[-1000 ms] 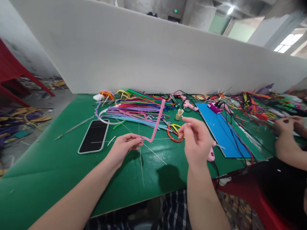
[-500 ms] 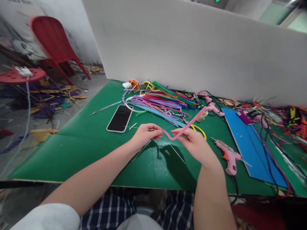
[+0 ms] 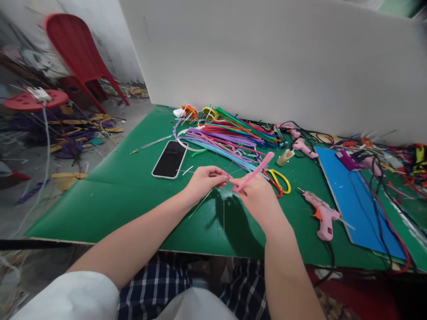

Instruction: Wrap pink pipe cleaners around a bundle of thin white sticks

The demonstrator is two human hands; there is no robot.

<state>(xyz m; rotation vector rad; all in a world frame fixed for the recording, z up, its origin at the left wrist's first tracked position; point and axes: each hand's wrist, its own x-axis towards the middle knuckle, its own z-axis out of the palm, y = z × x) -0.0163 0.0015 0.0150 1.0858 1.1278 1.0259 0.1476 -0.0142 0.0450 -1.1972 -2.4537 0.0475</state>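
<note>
My left hand (image 3: pixel 207 183) is closed in a pinch around the meeting point of several thin pale wires (image 3: pixel 223 213), which fan out over the table. A pink pipe cleaner (image 3: pixel 258 170) has one end at those fingertips. Close beside it, my right hand (image 3: pixel 262 200) pinches the pipe cleaner, and its free length slants up and to the right. The fingers hide how the pipe cleaner meets the wires. Scissors (image 3: pixel 286 181) with red and yellow handles lie just beyond my right hand.
A phone (image 3: pixel 169 160) lies left of my hands. Colourful pipe cleaners (image 3: pixel 230 138) are heaped behind them. At right are a pink glue gun (image 3: pixel 322 215), a blue board (image 3: pixel 353 200) and tangled cables. A white panel (image 3: pixel 250 58) stands along the table's back.
My right hand has moved left, close to my left hand, and less of the pink pipe cleaner shows. The scissors are more exposed. The view has shifted slightly.
</note>
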